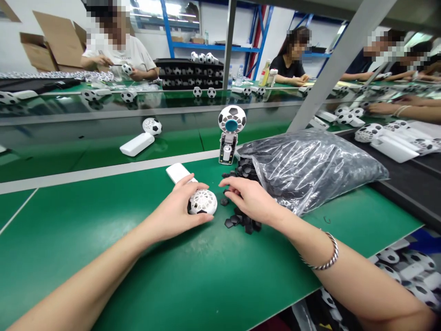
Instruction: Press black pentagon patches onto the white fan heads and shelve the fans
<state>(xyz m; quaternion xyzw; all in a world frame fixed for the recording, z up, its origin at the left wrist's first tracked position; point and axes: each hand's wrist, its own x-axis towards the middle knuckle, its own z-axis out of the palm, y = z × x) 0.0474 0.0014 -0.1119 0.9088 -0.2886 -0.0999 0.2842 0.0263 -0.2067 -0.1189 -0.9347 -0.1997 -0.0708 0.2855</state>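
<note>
A white handheld fan (204,202) with a round football-patterned grille lies on the green bench, its handle (179,173) pointing away to the upper left. My left hand (177,209) is wrapped round the grille head, thumb at the near side and fingers at the far side. Just to the right, my right hand (253,200) hovers over loose black pentagon pieces (246,222), its thumb and index finger apart; nothing shows between them. One black piece (224,202) lies between the two hands. More pieces spill from a clear plastic bag (317,161) behind my right hand.
An opened football fan (227,149) stands upright behind my hands. Beyond a pale ledge runs a green belt carrying another fan (138,144). Black trays with fans (392,140) are at right. A slanted metal post (341,64) rises there. Co-workers sit across the belt.
</note>
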